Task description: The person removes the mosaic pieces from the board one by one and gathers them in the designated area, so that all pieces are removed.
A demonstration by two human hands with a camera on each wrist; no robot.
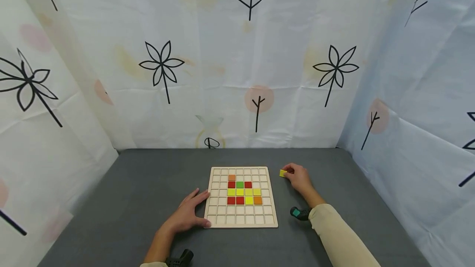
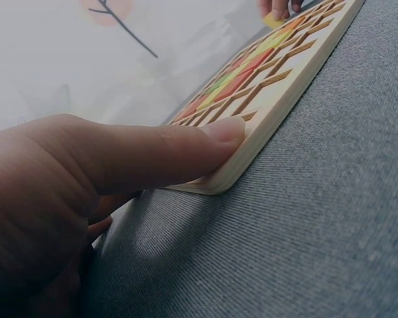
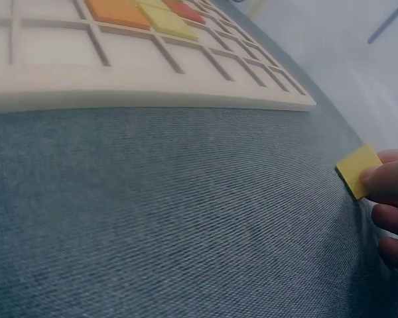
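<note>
A wooden grid board [image 1: 219, 220] lies on the grey table, with red, yellow, green and orange square tiles in its middle cells. My left hand [image 1: 187, 214] is at the board's left side, fingers spread. Its thumb [image 2: 186, 149] rests on the near left corner, and a fingertip touches the left edge higher up. Right of the board, my right hand [image 1: 299, 179] pinches a yellow square tile [image 3: 359, 171] between thumb and fingers. That tile is tilted and apart from the board; a darker green edge shows along its side.
Grey cloth covers the table [image 1: 122, 201]. White curtains [image 1: 222, 52] with printed flowers and twigs stand along the back and both sides. A dark strap with a camera [image 1: 299, 213] sits on the right wrist, another [image 1: 180, 258] on the left.
</note>
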